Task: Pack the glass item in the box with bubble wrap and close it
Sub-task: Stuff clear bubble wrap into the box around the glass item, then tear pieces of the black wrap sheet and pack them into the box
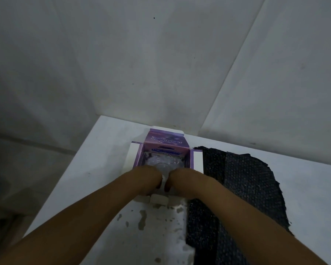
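Note:
A purple box (166, 145) stands open on the white table (103, 150), its far flap up and its white side flaps (133, 157) spread out. Inside it lies the glass item (161, 165), round and clear, wrapped in clear bubble wrap (172, 159). My left hand (151, 178) and my right hand (182, 178) are side by side at the box's near edge, fingers curled down onto the box's near side and the wrapped glass. What exactly the fingertips grip is hidden.
A large sheet of black bubble wrap (246, 184) lies on the table right of the box, reaching the near edge. The table's surface is chipped near me (141, 217). Grey walls meet behind the table; the floor drops off at the left.

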Action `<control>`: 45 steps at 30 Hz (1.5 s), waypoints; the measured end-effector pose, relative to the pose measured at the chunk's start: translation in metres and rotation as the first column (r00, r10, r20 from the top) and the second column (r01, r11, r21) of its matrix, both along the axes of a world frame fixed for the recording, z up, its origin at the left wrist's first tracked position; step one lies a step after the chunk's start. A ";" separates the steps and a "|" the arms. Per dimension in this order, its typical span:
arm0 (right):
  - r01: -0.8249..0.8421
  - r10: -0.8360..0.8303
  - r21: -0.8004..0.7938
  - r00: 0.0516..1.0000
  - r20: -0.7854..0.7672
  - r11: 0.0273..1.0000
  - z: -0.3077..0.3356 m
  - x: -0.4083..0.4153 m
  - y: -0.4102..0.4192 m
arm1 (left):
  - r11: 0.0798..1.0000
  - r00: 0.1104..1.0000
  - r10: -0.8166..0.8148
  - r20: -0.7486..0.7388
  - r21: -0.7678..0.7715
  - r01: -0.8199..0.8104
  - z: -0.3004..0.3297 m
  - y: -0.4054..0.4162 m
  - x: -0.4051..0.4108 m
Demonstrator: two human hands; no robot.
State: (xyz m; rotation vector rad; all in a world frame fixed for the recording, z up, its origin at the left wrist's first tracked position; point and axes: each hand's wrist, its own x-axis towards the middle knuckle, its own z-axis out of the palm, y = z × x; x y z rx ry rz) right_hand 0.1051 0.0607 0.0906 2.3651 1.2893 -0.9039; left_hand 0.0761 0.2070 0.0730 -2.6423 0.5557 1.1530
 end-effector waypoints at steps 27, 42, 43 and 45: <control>0.585 -0.838 0.703 0.545 0.029 0.405 -0.081 -0.096 -0.253 | 0.608 0.915 0.248 0.318 -0.786 0.109 -0.016 -0.183 -0.075; 0.641 -0.763 0.461 0.632 0.137 0.614 -0.108 -0.091 -0.302 | 0.866 0.839 0.161 0.519 -0.482 0.132 -0.074 -0.259 -0.060; 0.600 -0.756 0.519 0.638 0.149 0.609 -0.111 -0.095 -0.301 | 0.868 0.818 0.170 0.550 -0.477 0.140 -0.074 -0.261 -0.056; 0.531 -0.756 0.621 0.635 0.160 0.577 -0.116 -0.105 -0.300 | 0.886 0.806 0.141 0.575 -0.437 0.157 -0.073 -0.264 -0.045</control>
